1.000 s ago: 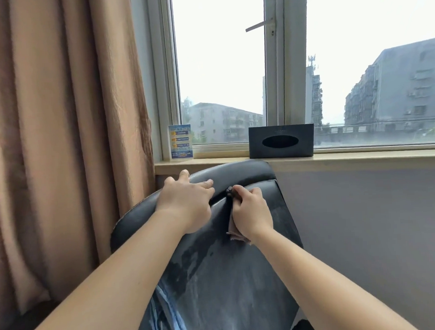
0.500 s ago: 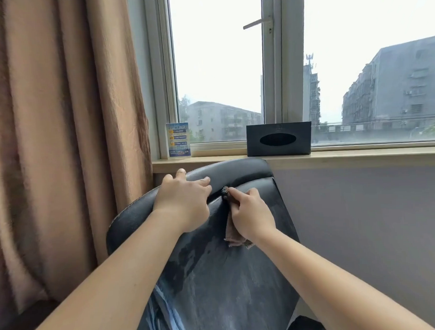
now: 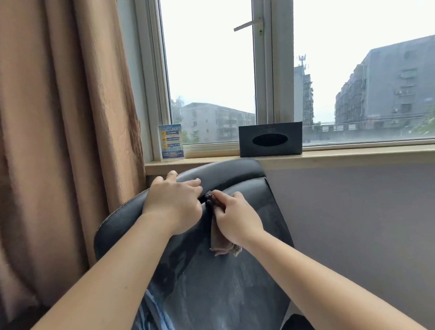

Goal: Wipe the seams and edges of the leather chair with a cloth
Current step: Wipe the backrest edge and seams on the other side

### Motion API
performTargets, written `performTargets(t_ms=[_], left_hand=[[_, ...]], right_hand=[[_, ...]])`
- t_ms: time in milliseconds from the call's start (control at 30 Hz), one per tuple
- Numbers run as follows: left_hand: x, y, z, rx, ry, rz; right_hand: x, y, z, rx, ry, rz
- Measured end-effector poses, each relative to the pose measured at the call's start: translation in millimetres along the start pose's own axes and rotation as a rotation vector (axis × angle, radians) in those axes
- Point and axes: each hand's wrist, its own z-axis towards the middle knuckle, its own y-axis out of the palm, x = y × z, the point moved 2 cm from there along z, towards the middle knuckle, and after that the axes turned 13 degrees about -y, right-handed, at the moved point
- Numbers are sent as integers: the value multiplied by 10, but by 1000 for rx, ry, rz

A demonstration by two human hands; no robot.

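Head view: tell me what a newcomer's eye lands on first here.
First, the two hands at the top of the black leather chair: the left hand rests on the headrest, and the right hand pinches a brown cloth against the seam beside it. Next, the bright window behind, with a black tissue box on the sill and a tan curtain at left.

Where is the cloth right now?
In the head view, centre frame: the brown cloth is pinched in the right hand against the chair back seam, beside the left hand.
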Motion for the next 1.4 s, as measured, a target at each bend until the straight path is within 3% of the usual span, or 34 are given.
performTargets(t_ms=[267, 467, 633, 800, 1033, 1167, 1300, 1400], left_hand=[[-37, 7, 3, -10, -8, -30], [-49, 13, 41, 0, -15, -72], [-144, -91, 18, -110, 16, -137], [-401, -124, -168, -166, 148, 49], [-478, -53, -240, -112, 191, 188], [-482, -48, -240, -97, 167, 110], [-524, -115, -228, -102, 128, -159], [-527, -147, -204, -109, 126, -220]], right_hand=[[88, -46, 199, 9, 167, 73], [-195, -8, -70, -77, -8, 157], [-298, -22, -172, -105, -51, 26], [-326, -74, -133, -71, 49, 22], [-459, -51, -287, -125, -65, -118], [-498, -31, -193, -118, 4, -62], [-576, 11, -299, -141, -101, -58], [-534, -20, -310, -133, -129, -141]])
